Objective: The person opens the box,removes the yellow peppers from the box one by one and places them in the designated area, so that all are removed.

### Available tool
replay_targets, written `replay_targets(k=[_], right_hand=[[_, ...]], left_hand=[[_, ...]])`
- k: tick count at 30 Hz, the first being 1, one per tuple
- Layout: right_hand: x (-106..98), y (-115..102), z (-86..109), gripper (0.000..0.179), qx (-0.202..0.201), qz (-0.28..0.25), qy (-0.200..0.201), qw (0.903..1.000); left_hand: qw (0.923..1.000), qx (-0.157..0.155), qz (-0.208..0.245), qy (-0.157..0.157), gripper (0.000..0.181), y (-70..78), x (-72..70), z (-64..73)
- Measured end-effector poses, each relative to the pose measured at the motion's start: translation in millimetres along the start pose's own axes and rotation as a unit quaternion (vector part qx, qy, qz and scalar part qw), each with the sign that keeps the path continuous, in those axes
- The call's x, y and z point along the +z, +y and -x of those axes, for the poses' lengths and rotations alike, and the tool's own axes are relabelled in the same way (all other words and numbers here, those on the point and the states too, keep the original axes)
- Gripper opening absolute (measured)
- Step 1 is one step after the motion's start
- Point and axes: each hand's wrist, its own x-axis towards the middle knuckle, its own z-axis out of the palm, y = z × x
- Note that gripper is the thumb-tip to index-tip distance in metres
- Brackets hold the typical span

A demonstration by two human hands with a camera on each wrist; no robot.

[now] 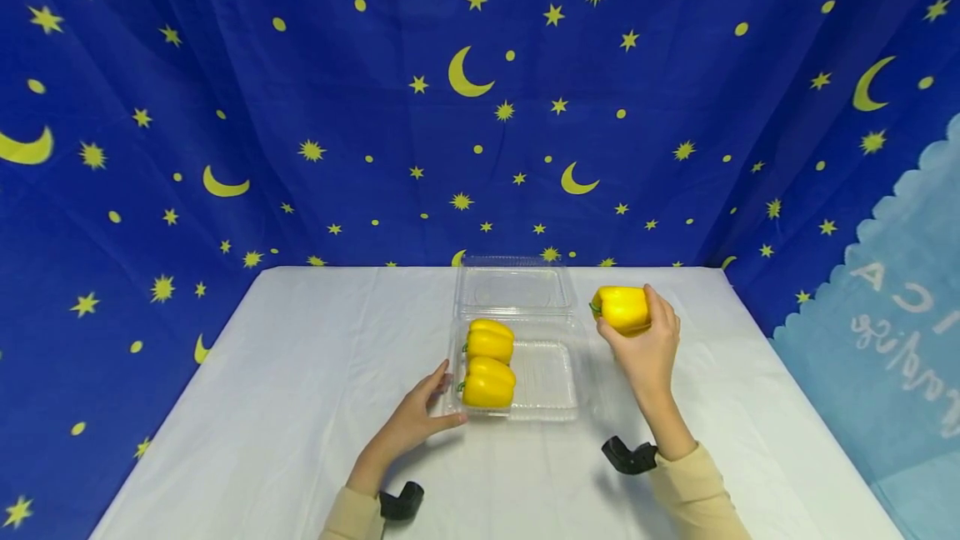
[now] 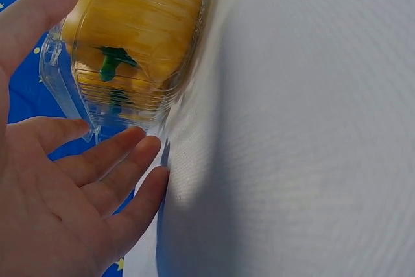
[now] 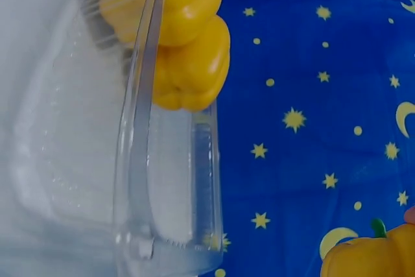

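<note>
A clear plastic clamshell box (image 1: 543, 382) lies with its lid (image 1: 513, 288) folded back. Two yellow bell peppers sit one behind the other along its left side, the nearer pepper (image 1: 489, 383) and the farther pepper (image 1: 491, 340), green stems pointing left. My left hand (image 1: 412, 417) is at the box's front left corner, fingers extended and thumb along the near edge; the left wrist view shows the fingertips right at the clear wall. My right hand (image 1: 651, 344) grips a third yellow bell pepper (image 1: 624, 308) between thumb and fingers, above the table right of the box.
A white cloth covers the table (image 1: 285, 373). Behind it hangs a blue curtain (image 1: 375, 123) with yellow moons and stars. A light blue scalloped cloth (image 1: 892, 298) with white lettering hangs at the right. Each wrist carries a black camera mount (image 1: 628, 457).
</note>
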Motion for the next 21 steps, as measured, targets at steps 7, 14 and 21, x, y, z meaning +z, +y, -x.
replay_targets(k=[7,14,21], right_hand=[[-4.2,16.1,-3.8,0.076,0.016,-0.001,0.01,0.9998],[-11.7,23.4,-14.7,0.075,0.01,0.014,0.014,0.9998],[-21.8,32.4,-23.1,0.076,0.025,0.019,0.018,0.9993]], left_hand=[[1.0,0.003,-0.003,-0.006,0.096,0.9,-0.7,1.4],[1.0,0.001,0.001,-0.008,0.096,1.7,-0.4,1.5],[1.0,0.0,-0.003,-0.004,0.096,1.2,0.9,0.9]])
